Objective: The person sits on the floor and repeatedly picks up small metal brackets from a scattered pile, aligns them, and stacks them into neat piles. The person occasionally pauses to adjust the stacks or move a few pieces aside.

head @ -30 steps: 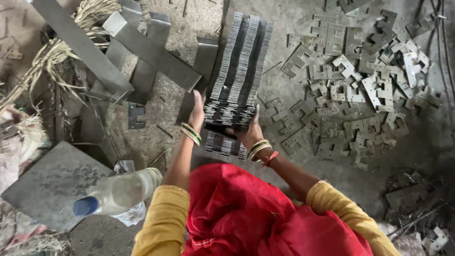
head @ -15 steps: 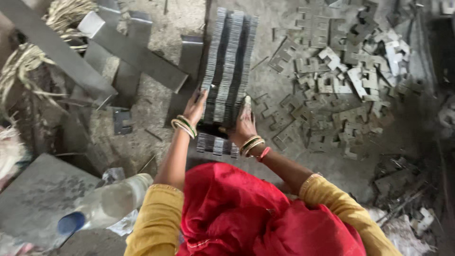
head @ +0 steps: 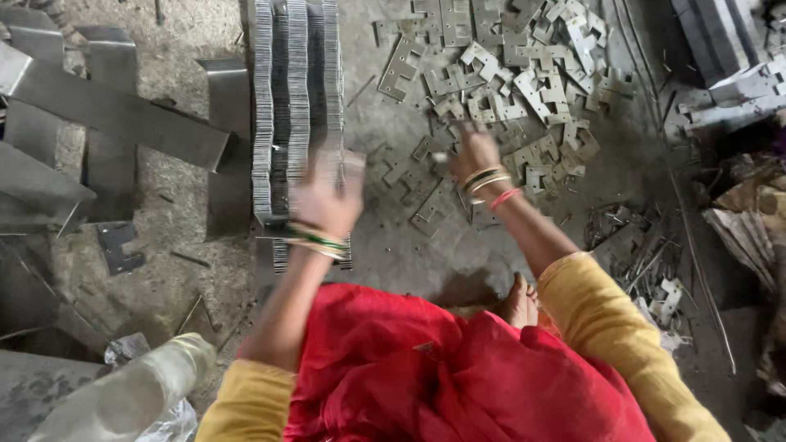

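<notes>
One stamped-plate stack (head: 296, 106) beyond left hand (head: 326, 200)

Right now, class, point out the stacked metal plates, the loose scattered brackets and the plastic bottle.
stacked metal plates (head: 296, 106), head view, top edges of stack
scattered brackets (head: 524, 82), head view, middle of pile
plastic bottle (head: 131, 393), head view, its body
</notes>
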